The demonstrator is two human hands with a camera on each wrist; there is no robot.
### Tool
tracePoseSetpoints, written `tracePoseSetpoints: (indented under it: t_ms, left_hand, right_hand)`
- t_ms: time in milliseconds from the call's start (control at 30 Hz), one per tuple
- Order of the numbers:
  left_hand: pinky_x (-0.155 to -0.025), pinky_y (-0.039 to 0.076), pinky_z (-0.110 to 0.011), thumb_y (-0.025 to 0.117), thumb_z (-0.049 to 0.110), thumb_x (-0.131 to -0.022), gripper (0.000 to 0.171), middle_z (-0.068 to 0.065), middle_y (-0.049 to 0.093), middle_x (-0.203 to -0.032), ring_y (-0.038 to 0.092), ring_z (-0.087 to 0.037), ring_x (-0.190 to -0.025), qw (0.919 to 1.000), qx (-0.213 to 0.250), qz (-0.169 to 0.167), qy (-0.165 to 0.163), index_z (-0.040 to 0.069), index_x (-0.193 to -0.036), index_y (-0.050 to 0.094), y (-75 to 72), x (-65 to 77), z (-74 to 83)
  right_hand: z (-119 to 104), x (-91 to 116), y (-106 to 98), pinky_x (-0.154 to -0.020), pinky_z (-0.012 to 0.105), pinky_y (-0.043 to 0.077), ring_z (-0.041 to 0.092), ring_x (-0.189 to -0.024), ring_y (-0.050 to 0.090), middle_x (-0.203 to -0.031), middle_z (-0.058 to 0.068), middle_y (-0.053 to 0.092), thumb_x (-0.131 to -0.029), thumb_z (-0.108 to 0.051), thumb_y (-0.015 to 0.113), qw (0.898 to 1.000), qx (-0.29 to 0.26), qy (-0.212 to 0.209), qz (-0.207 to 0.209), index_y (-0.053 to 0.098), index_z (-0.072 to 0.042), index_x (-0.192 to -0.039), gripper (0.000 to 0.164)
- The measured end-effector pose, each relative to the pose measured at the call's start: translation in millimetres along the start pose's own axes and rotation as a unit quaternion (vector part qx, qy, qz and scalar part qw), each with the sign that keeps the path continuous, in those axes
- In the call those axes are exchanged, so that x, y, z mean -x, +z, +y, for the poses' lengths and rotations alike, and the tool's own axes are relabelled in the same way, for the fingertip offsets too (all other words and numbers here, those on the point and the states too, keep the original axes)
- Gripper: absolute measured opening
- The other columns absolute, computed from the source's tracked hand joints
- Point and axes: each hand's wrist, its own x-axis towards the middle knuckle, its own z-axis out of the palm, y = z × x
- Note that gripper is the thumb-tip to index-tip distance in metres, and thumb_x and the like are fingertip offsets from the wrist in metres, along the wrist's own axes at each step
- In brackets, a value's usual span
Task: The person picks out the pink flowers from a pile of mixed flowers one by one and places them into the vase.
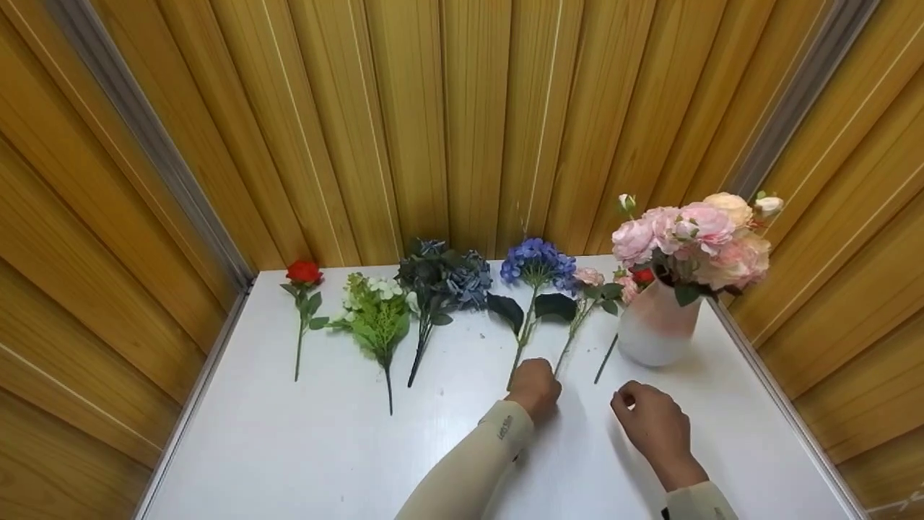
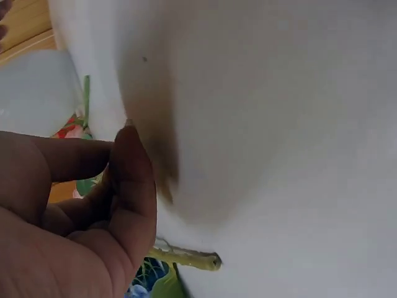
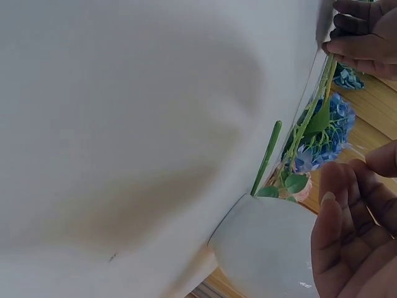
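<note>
My left hand is low over the table, its thumb and forefinger together at the lower stem of a pink rose. The fingers hide the grip itself and the stem's end. In the left wrist view, a bare stem end of the blue hydrangea lies just beyond the thumb. That hydrangea is to the left of the rose, with two dark leaves. My right hand hovers in front of the vase, fingers loosely curled around nothing. The pink-and-white vase holds pink and cream peonies.
Along the table's back lie a red rose, a green-and-white spray and a dusty blue bunch. Another stem lies beside the vase, partly behind it. Wood-panelled walls close off the white table.
</note>
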Motion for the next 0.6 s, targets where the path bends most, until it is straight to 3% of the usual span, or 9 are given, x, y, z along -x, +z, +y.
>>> tracePoseSetpoints:
  t_ms: [67, 167, 267, 333, 433, 600]
  left_hand:
    - [-0.076, 0.065, -0.036, 0.066, 0.006, -0.104, 0.027, -0.008, 0.074, -0.078, 0.067, -0.018, -0.071, 0.9951, 0.093, -0.032, -0.014, 0.006, -0.077, 0.073, -29.5, 19.5, 7.8]
    - [-0.063, 0.057, -0.029, 0.062, 0.004, -0.106, 0.039, -0.003, 0.064, -0.069, 0.059, -0.013, -0.063, 0.9804, 0.193, -0.041, -0.004, 0.011, -0.068, 0.062, -50.6, 41.7, 4.4]
    - [-0.062, 0.059, -0.024, 0.065, 0.003, -0.109, 0.033, 0.002, 0.064, -0.076, 0.062, -0.009, -0.067, 0.9618, 0.271, -0.041, 0.007, 0.011, -0.077, 0.065, -64.7, 69.9, -2.4]
    - [-0.065, 0.062, -0.024, 0.065, 0.002, -0.110, 0.024, 0.002, 0.066, -0.084, 0.063, -0.008, -0.071, 0.9540, 0.297, -0.038, 0.019, 0.007, -0.088, 0.070, -68.6, 87.9, -9.8]
    - [-0.068, 0.063, -0.025, 0.065, 0.002, -0.112, 0.014, 0.000, 0.069, -0.092, 0.066, -0.009, -0.077, 0.9436, 0.327, -0.044, 0.028, 0.002, -0.101, 0.072, -71.4, 115.3, -23.3]
    - [-0.073, 0.066, -0.023, 0.065, 0.002, -0.113, 0.009, -0.007, 0.073, -0.100, 0.070, -0.010, -0.083, 0.9290, 0.361, -0.080, 0.011, 0.002, -0.108, 0.073, -68.1, 158.6, -45.4]
  right_hand:
    - [-0.8, 0.5, -1.6, -0.058, 0.043, 0.053, 0.022, -0.081, 0.076, -0.098, 0.002, 0.082, -0.106, -0.026, 0.069, 1.000, -0.001, -0.004, 0.000, 0.083, -0.015, -0.102, 0.018]
    - [-6.1, -0.4, -3.8, -0.059, 0.042, 0.052, 0.021, -0.083, 0.076, -0.101, 0.003, 0.083, -0.106, -0.026, 0.069, 1.000, -0.011, -0.006, -0.009, 0.082, -0.014, -0.105, 0.018]
    - [-15.9, -2.6, -7.0, -0.063, 0.039, 0.053, 0.021, -0.087, 0.076, -0.109, 0.006, 0.084, -0.108, -0.027, 0.069, 0.999, -0.046, -0.004, -0.023, 0.083, -0.014, -0.111, 0.020]
    - [-24.1, -5.3, -10.4, -0.068, 0.036, 0.055, 0.021, -0.093, 0.077, -0.118, 0.010, 0.084, -0.110, -0.027, 0.069, 0.995, -0.092, -0.004, -0.035, 0.083, -0.012, -0.120, 0.023]
    - [-38.7, -9.9, -17.1, -0.078, 0.032, 0.060, 0.021, -0.104, 0.079, -0.131, 0.015, 0.082, -0.114, -0.028, 0.068, 0.981, -0.182, 0.006, -0.063, 0.079, -0.010, -0.136, 0.030]
    - [-62.5, -16.7, -29.2, -0.085, 0.028, 0.064, 0.011, -0.105, 0.077, -0.144, 0.016, 0.078, -0.118, -0.032, 0.066, 0.946, -0.307, 0.040, -0.097, 0.069, -0.007, -0.152, 0.043]
